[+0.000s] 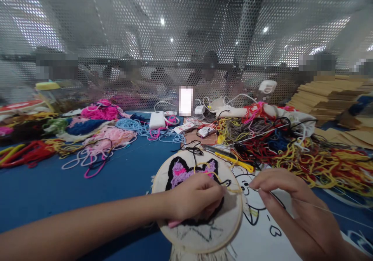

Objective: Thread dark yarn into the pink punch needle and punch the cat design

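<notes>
A round embroidery hoop (239,222) holds pale cloth with a tufted animal head (175,170) in black, purple and pink yarn. My left hand (196,197) is closed in a fist over the cloth, around a tool whose pink handle end (175,223) sticks out below; the rest is hidden. Yellow yarn (233,191) trails from beside this fist toward my right hand (294,206). To the right of the hoop, my right hand pinches a thin pale strand (317,206) that runs off to the right. A sheet with a cartoon drawing (259,214) lies under the hoop's right side.
Tangled yarn heaps lie left (109,140) and right (317,164). A yellow cutter (239,162) sits behind the hoop. Farther back are a lit phone (185,101), a white charger (157,120) and stacked brown card (329,98). A perforated metal screen (186,28) stands behind the blue table (125,179).
</notes>
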Demonstrator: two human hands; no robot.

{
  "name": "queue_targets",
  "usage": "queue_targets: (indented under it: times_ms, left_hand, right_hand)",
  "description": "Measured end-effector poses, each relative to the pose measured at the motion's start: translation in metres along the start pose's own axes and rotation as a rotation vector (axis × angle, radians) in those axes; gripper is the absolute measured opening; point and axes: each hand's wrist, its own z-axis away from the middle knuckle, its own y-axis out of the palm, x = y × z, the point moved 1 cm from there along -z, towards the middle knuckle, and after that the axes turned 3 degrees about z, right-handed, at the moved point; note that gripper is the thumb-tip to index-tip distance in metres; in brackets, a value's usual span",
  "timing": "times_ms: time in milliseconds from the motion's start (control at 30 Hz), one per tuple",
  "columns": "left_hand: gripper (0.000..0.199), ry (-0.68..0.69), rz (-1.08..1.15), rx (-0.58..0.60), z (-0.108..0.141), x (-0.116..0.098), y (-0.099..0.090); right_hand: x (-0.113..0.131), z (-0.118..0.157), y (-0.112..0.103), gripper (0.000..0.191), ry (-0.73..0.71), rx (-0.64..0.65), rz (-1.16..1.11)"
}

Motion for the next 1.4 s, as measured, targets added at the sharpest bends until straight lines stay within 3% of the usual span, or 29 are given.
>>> queue_targets:
  times_ms: [733, 967, 1200, 1400]
  left_hand:
    - [0.045, -0.016, 0.007, -0.009, 0.0008, -0.0009, 0.0000]
    - [0.046, 0.001, 0.011, -0.013, -0.0007, -0.0010, 0.0007]
    - [0.044, -0.012, 0.010, 0.001, -0.0010, 0.0001, -0.0001]
    - [0.043, -0.003, 0.018, 0.004, -0.0016, 0.0014, -0.0002]
  right_hand:
    - [-0.0020, -0.0015, 0.0033, 0.025, -0.011, 0.058, 0.033]
    - [0.0003, -0.0059, 0.0069, 0.025, -0.050, 0.169, 0.088]
    - [0.0003, -0.0022, -0.0004, 0.026, -0.024, 0.025, 0.037]
    - [-0.0008, -0.0010, -0.0005, 0.025, 0.011, 0.016, 0.027]
